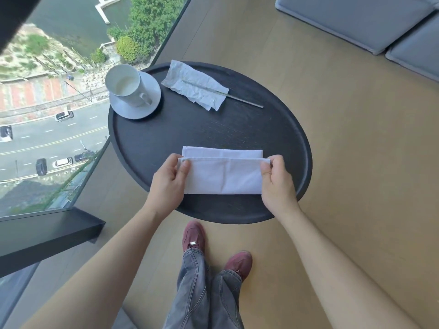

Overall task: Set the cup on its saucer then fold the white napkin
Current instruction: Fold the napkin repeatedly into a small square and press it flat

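A white cup [127,85] stands upright on its white saucer [142,108] at the far left of the round black table [209,129], handle toward me. The white napkin [223,174] lies near the table's front edge, its near half doubled over the far half, with a strip of the lower layer showing behind. My left hand [169,184] pinches the left corner of the upper layer. My right hand [276,181] pinches the right corner of that same layer.
A crumpled paper tissue [194,84] lies at the back of the table with a thin metal stick [240,99] across it. A glass wall [71,138] runs along the left. Grey cushions [356,22] sit at the back right. My shoes [193,236] are under the table's front edge.
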